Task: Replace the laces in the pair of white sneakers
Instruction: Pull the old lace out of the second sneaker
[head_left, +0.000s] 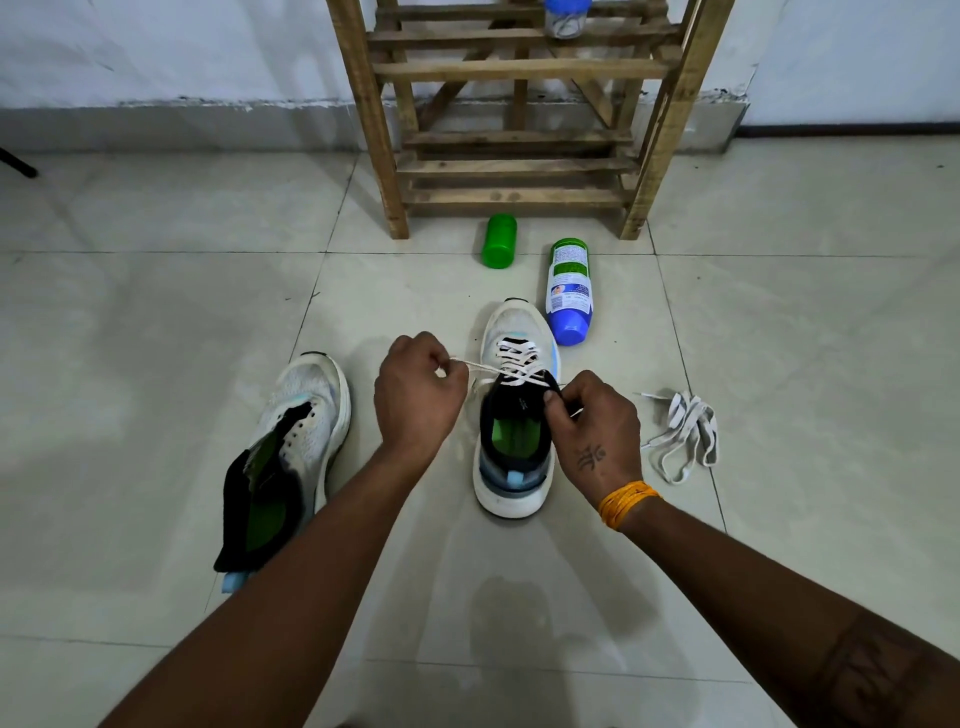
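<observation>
A white sneaker (511, 332) with a black collar and green insole stands upright on the floor in the middle, a white lace (519, 361) criss-crossed through its eyelets. My left hand (418, 389) pinches one lace end, pulled out to the sneaker's left. At the top right of the tongue, my right hand (597, 431) pinches the other lace end against the black collar. The second white sneaker (306, 410) lies to the left with no lace and its tongue open. A loose bundle of white laces (685, 431) lies on the floor to the right.
A blue-and-green bottle (569, 288) lies just beyond the laced sneaker's toe. A green cylinder-shaped container (498, 240) lies further back. A wooden rack (519, 104) stands against the wall, with a blue-lidded jar (566, 18) on one shelf. Pale floor tiles surround everything.
</observation>
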